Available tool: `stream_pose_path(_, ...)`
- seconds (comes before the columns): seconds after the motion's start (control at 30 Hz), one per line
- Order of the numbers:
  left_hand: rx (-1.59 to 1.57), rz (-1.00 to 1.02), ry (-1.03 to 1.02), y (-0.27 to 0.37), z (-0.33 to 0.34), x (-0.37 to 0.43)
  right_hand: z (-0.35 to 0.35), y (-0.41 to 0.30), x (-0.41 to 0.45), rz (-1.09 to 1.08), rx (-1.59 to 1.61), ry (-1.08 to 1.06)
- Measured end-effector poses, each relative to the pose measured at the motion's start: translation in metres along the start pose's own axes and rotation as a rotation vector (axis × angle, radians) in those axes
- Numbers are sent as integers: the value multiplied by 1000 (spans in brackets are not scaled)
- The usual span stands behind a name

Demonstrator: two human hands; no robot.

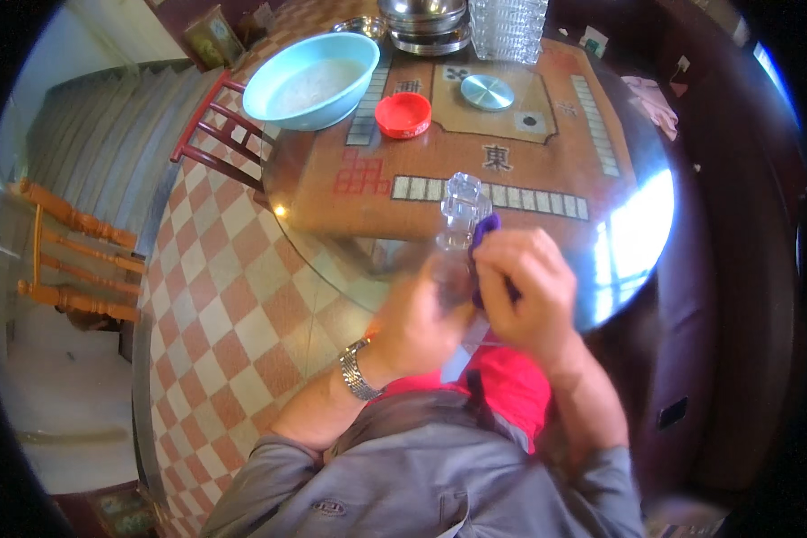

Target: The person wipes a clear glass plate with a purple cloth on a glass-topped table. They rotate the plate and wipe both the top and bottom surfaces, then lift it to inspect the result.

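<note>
My left hand [413, 319], blurred and with a metal-band watch at the wrist, grips a clear faceted crystal or glass piece [462, 205] in front of my lap. Its knobbed end points away from me, over the near edge of the glass-topped round table [350, 218]. My right hand [534, 286] pinches a purple cloth [485, 228] against the right side of the clear piece. Fingers hide much of the cloth and the middle of the piece. A clear flat part [463, 353] shows below the hands, above the red cloth on my lap.
A light-blue basin of cloudy water [259, 101], a red ashtray [403, 116] and a round metal disc [487, 92] sit on the table. Steel bowls [424, 23] and stacked clear glassware [509, 30] stand at the back. A red chair [218, 158] is left; a dark sofa [740, 269] is right.
</note>
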State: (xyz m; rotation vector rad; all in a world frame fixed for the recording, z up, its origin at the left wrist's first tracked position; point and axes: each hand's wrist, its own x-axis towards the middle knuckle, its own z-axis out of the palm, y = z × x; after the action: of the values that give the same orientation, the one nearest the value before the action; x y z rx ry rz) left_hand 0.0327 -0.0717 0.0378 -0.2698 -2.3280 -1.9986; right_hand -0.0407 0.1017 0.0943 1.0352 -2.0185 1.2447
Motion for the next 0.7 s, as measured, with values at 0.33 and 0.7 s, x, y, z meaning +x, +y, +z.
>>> stream_pose_path(0.33,-19,111,66,11,5,7,0,-1,-17,-70,-36,39)
stream_pose_path(0.7,68,209,131,13,8,10,1,45,30,708,298,-41)
